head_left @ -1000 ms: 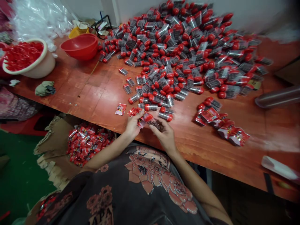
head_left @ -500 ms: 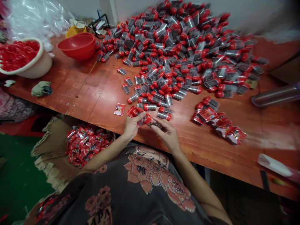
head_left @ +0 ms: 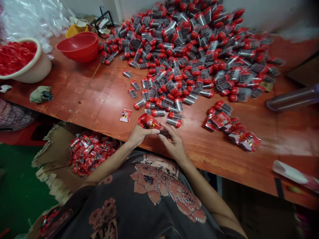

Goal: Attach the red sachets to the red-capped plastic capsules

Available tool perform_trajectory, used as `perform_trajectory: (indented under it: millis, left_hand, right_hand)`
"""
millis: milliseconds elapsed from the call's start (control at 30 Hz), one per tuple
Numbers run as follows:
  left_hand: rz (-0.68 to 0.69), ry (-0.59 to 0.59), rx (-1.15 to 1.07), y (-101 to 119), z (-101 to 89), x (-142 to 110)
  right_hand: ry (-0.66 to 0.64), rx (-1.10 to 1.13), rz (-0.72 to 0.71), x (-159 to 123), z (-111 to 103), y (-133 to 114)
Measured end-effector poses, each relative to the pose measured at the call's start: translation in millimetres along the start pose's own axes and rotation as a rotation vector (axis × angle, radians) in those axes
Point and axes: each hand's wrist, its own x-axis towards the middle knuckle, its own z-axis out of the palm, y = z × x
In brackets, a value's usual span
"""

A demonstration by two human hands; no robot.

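In front of my body, just above the table's front edge, my left hand (head_left: 141, 134) is closed on a red printed packet (head_left: 149, 121). My right hand (head_left: 175, 143) grips the dark end of a small clear tube (head_left: 164, 133) against the packet. The tube's other end is hidden by the packet and fingers, so I cannot tell how far inside it lies. Right beyond my fingers, red-capped tubes (head_left: 173, 122) with dark pieces in them lie on the table. A flat red packet (head_left: 126, 115) rests alone to the left.
A large heap of red-capped tubes (head_left: 179, 49) covers the back of the table (head_left: 99, 109). Filled red packets (head_left: 238, 134) lie to the right. At left stand a red bowl (head_left: 78, 49) and a white tub (head_left: 41, 64). Below, a cardboard box (head_left: 53, 156) holds many red packets.
The packet has swung over the tube, its printed face now turned up. My left thumb has shifted right toward the tube; less of the tube shows.
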Motion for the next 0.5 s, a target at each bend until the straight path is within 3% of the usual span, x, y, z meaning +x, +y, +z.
perform_trajectory:
  millis: [233,400,500]
  left_hand:
    - [-0.037,0.134,-0.063,-7.2,4.9,-2.3]
    - [-0.099,0.143,0.066,-9.7,2.7,-5.0]
    - [-0.112,0.152,0.086,-12.3,-0.1,-3.7]
  right_hand:
    - [0.022,0.026,0.019,-3.0,3.5,6.3]
    - [0.127,0.199,0.149,-7.6,9.9,13.9]
    - [0.096,0.12,0.094,-8.8,8.6,14.5]
